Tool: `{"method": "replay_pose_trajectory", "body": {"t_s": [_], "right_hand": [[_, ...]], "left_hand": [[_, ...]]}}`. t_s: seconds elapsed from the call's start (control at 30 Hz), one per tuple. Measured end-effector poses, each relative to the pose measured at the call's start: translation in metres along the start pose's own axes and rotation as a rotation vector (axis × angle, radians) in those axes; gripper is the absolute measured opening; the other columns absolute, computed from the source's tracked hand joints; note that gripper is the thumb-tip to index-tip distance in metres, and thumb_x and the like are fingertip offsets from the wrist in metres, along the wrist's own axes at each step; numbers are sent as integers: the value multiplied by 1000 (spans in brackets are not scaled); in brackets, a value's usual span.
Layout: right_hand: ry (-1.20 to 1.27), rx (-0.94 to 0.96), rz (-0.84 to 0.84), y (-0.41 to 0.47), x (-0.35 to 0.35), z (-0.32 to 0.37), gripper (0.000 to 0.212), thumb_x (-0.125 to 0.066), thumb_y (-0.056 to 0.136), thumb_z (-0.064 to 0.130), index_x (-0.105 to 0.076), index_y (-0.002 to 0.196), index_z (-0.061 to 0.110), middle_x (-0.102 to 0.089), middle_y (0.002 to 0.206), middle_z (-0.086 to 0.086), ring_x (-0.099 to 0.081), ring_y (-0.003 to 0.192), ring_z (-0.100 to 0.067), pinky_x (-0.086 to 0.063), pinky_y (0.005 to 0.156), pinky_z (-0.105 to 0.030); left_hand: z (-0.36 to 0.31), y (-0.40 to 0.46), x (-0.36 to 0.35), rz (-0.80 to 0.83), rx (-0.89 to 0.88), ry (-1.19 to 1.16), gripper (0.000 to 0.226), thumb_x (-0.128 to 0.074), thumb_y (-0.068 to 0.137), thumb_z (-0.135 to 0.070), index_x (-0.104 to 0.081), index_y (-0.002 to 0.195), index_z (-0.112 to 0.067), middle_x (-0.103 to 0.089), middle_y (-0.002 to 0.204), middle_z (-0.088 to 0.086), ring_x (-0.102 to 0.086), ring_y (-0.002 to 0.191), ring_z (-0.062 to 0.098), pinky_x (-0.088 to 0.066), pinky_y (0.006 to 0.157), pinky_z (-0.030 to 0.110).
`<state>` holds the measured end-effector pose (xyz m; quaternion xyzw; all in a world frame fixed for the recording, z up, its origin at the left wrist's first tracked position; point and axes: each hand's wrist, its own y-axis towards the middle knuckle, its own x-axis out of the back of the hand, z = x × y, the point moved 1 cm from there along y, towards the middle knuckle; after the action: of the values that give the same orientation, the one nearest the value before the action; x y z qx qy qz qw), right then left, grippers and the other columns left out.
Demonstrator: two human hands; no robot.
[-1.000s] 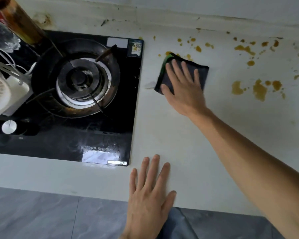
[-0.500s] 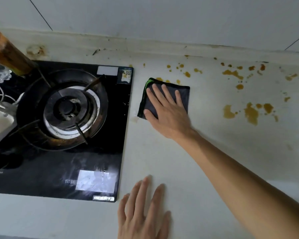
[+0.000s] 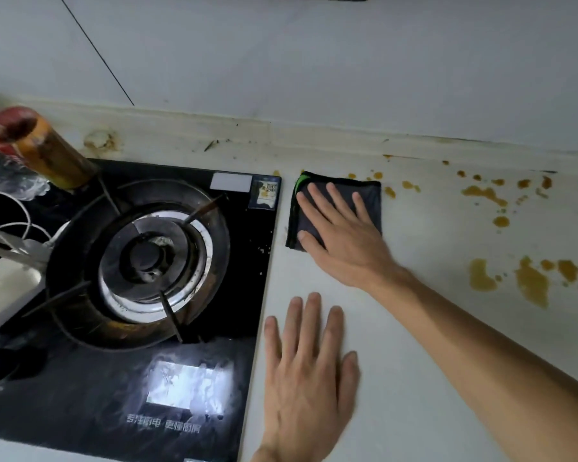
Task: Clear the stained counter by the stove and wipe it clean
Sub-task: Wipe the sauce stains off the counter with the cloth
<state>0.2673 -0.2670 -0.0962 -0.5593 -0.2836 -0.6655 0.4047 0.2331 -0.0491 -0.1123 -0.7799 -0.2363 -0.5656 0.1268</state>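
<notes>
The right hand (image 3: 344, 235) presses a dark cloth (image 3: 369, 198) flat, fingers spread; the left hand (image 3: 309, 368) lies spread on the surface (image 3: 414, 345). The stove's (image 3: 80, 395) white lettering is illegible.

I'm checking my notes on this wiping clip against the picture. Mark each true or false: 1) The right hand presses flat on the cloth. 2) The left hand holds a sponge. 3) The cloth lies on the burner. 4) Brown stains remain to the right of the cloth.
1) True: the right hand lies flat on the dark cloth.
2) False: the left hand rests flat on the counter, holding nothing.
3) False: the cloth lies on the counter, just right of the stove.
4) True: brown stains remain there.
</notes>
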Motion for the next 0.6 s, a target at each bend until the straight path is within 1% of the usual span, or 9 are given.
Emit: {"method": "replay_pose_trajectory", "body": {"t_s": [0.13,0.23,0.33,0.47,0.6], "right_hand": [[18,16,15,48,9,-15,66,-25,107,53,-5,167,34,2,174,14,6,161,-13,2,130,-49],[5,-62,-23,48,13,-34,64,-31,106,42,-12,167,33,-4,174,13,-1,161,-14,0,130,-48],[63,-111,-19,50,14,-31,64,-35,104,31,-18,166,32,-9,174,12,-3,161,-15,0,130,-49],[210,1,26,78,22,-10,66,-38,101,14,-27,164,29,-18,172,12,-7,161,-15,0,130,-47],[320,182,93,94,30,-1,69,-38,94,-3,-45,157,25,-33,167,10,-16,160,-14,-3,130,-43]], "left_hand": [[0,0,-7,-77,19,14,67,-63,86,-52,-57,147,-26,-39,167,4,-37,154,31,-25,124,61],[-1,-1,-9,-95,18,12,70,-65,82,-53,-57,146,-26,-39,167,4,-39,154,32,-23,125,60],[-4,2,-7,-92,30,17,72,-67,77,-54,-59,143,-26,-43,164,5,-44,150,33,-24,124,59],[-5,2,-3,-92,14,32,72,-68,74,-54,-62,140,-25,-49,160,7,-50,146,34,-29,118,61],[-6,2,-3,-89,10,35,72,-67,75,-53,-60,141,-25,-48,161,7,-49,147,34,-30,118,61]]}}
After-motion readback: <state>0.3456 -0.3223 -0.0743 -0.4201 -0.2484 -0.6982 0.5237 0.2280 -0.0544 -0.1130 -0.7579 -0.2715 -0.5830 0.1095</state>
